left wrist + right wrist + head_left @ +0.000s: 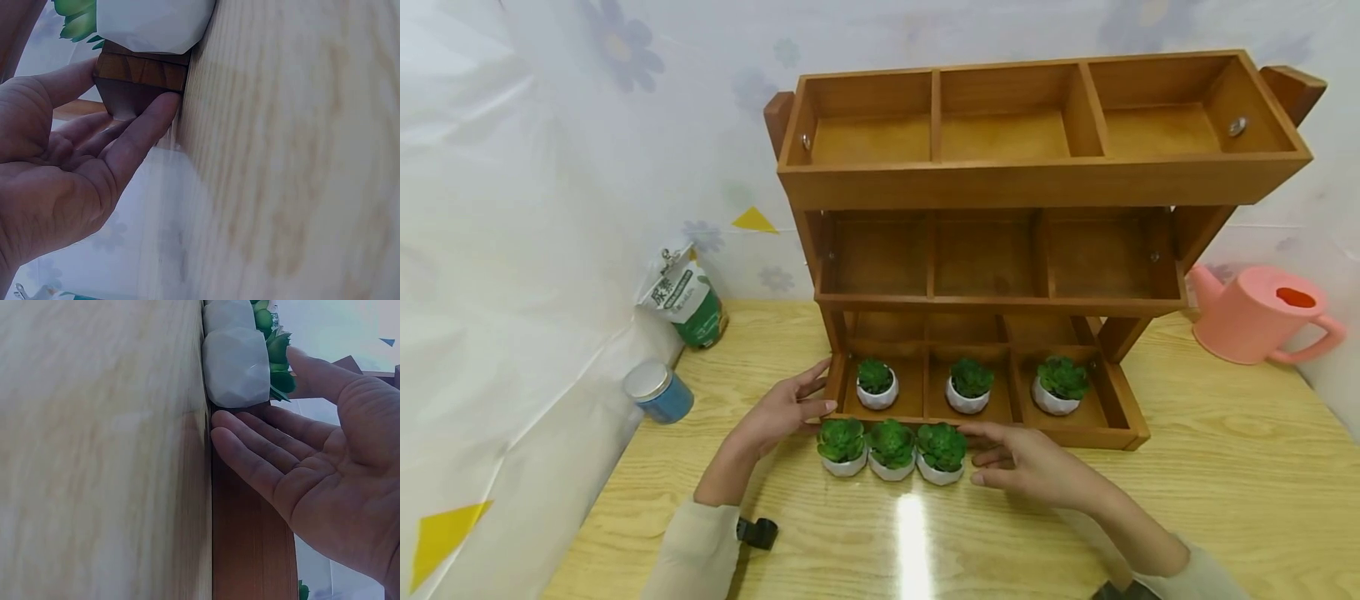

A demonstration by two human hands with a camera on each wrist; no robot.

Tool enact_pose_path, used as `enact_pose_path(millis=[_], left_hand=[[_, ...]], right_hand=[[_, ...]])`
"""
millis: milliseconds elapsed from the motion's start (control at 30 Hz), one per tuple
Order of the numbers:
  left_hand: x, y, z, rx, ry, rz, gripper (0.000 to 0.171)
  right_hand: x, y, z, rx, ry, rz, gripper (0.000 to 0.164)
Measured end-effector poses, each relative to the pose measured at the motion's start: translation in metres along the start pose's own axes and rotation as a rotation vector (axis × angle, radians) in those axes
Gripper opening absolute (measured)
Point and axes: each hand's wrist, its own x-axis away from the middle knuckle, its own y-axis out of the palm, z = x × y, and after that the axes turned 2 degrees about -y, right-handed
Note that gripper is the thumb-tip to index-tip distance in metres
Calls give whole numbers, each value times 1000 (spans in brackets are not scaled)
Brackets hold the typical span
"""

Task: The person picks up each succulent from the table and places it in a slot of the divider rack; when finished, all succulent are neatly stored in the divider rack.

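Note:
A three-tier wooden shelf stands on the table, its tiers divided into compartments. Each bottom compartment holds one small artificial succulent in a white faceted pot: left, middle, right. Three more potted succulents stand side by side along the shelf's front: left, middle, right. My left hand touches the lower left corner of the shelf, loosely bent fingers at its side and thumb by the front edge. My right hand has extended fingers beside the right-hand front pot, holding nothing.
To the left are a blue jar with a silver lid and a green-and-white pouch closed with a clip. A pink watering can stands right of the shelf. White sheeting with flowers hangs behind the light wooden table.

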Motion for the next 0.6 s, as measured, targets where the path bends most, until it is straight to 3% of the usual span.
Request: enact_pose_path(millis=[600], left_hand=[[1,-1,-1,-6,8,-4,76]], right_hand=[[1,1,-1,72,-27,12,67]])
